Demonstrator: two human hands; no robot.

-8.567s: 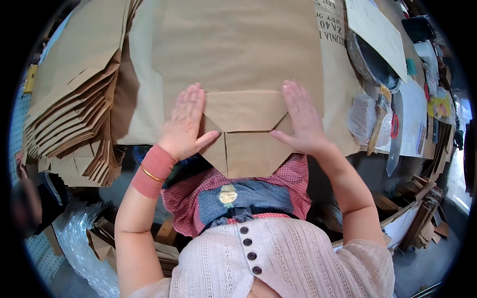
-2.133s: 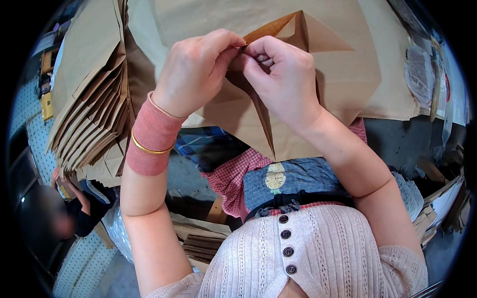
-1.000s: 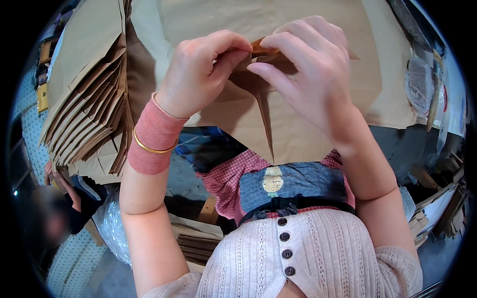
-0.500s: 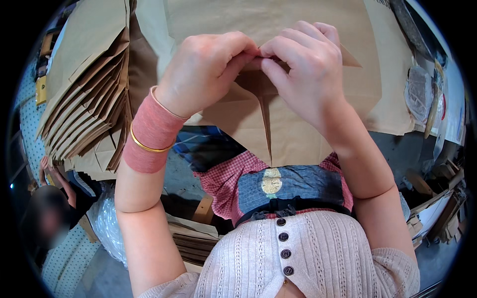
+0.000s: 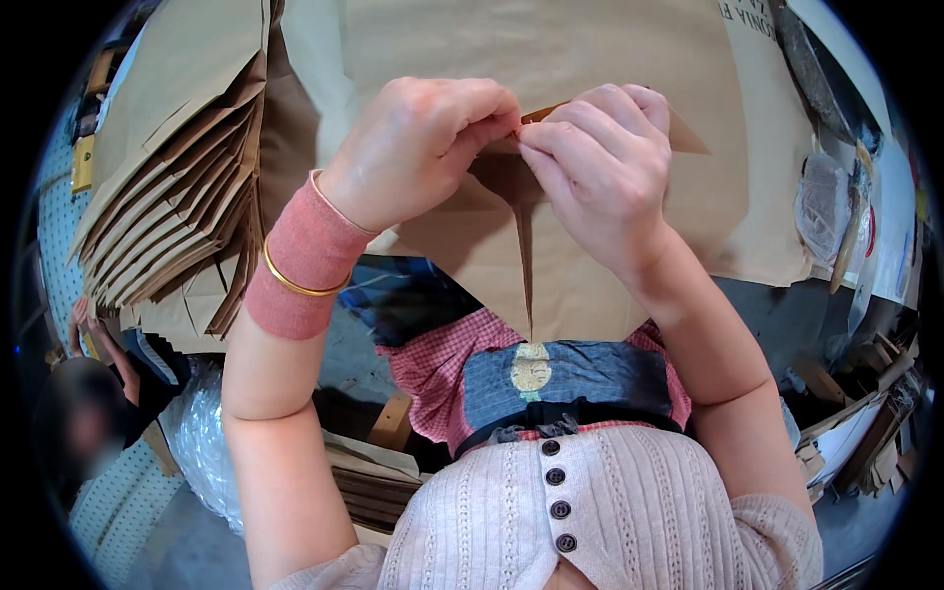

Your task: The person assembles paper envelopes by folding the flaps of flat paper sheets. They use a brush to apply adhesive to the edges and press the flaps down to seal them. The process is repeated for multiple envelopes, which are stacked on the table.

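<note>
Paper bag [image 5: 580, 280], brown and partly opened, lies straight in front of me, its near end pointing down toward my lap. I have its raised folds in both hands. My left hand [image 5: 423, 147] keeps thumb and forefinger pressed together on the paper, wrist bent over it. My right hand [image 5: 605, 162] pinches the paper right beside them, its other fingers curled in, so that no gap shows between either thumb and forefinger. I cannot tell whether the fingertips of the two hands touch each other. Below them a dark crease runs down to the bag's near edge; a pointed flap sticks out beyond my right knuckles. A coral wristband [image 5: 313, 246] covers my left wrist, with a gold bangle [image 5: 295, 283] around it. To my left sits a thick stack of folded bags [image 5: 177, 206], their ends fanned out. On my right a brush [image 5: 855, 211] lies near a clear plastic bag [image 5: 821, 202]. My denim apron [image 5: 610, 379] shows below the paper. Bubble wrap [image 5: 202, 433] bunches at lower left, near a co-worker [image 5: 152, 393] in dark clothes.
</note>
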